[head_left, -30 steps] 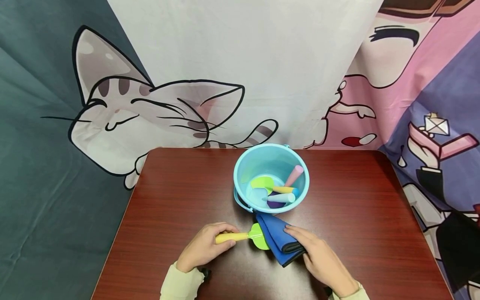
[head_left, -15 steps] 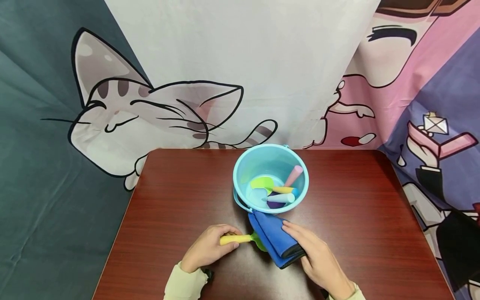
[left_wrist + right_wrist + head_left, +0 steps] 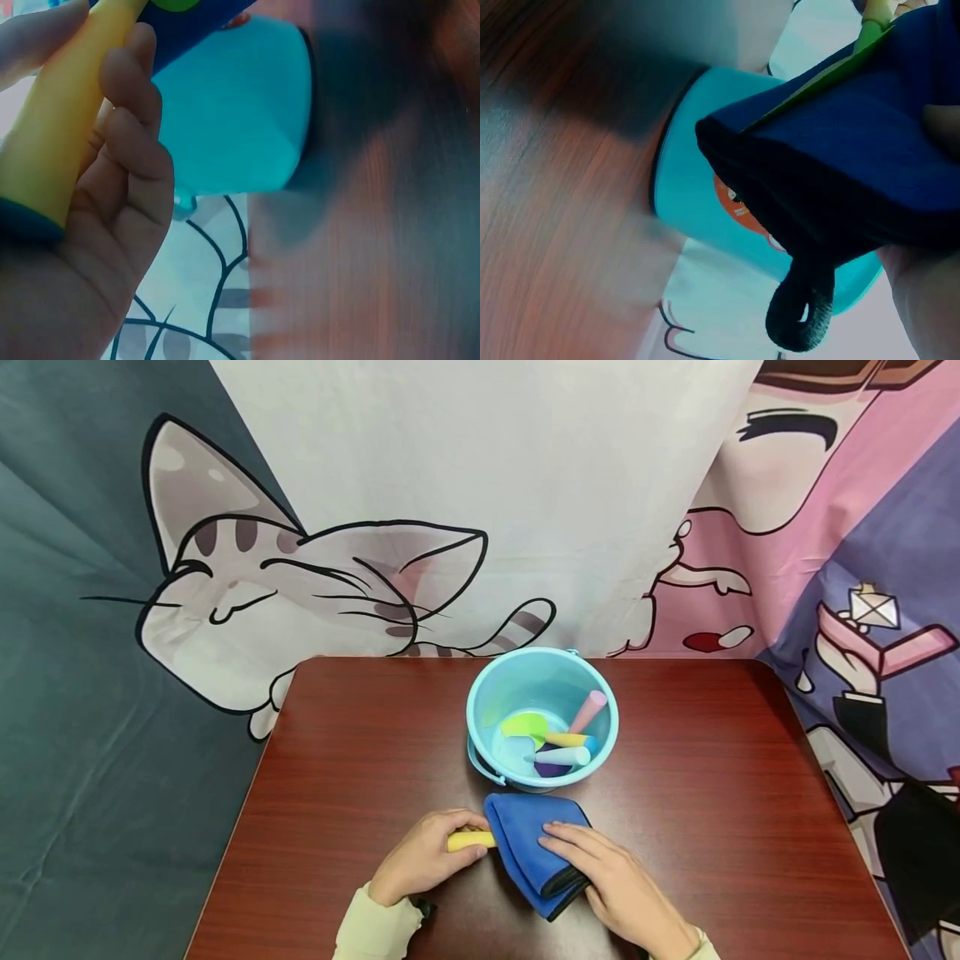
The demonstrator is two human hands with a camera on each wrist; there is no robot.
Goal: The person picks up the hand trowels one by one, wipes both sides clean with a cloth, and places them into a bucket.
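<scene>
My left hand (image 3: 431, 856) grips the yellow handle of a toy shovel (image 3: 471, 841), thumb on one side and fingers curled on the other. A folded blue cloth (image 3: 532, 843) with black edging covers its green blade in the head view; a green strip of the blade (image 3: 810, 90) shows between the folds in the right wrist view. My right hand (image 3: 618, 881) holds the cloth around the blade, fingers on top and thumb underneath. A black loop (image 3: 802, 307) hangs from the cloth's corner. Both hands are above the table, in front of the light-blue bucket (image 3: 475, 714).
Inside the bucket lie several toy tools, among them a green piece (image 3: 525, 727), a pink handle (image 3: 587, 712) and a light-blue shovel (image 3: 562, 756). The bucket stands on the reddish-brown wooden table (image 3: 360, 743) near its far edge. A printed cartoon curtain (image 3: 585, 485) hangs behind.
The cloth has moved left along the shovel, from partly over the green blade to hiding it and reaching the yellow handle. My left hand has shifted slightly to the right.
</scene>
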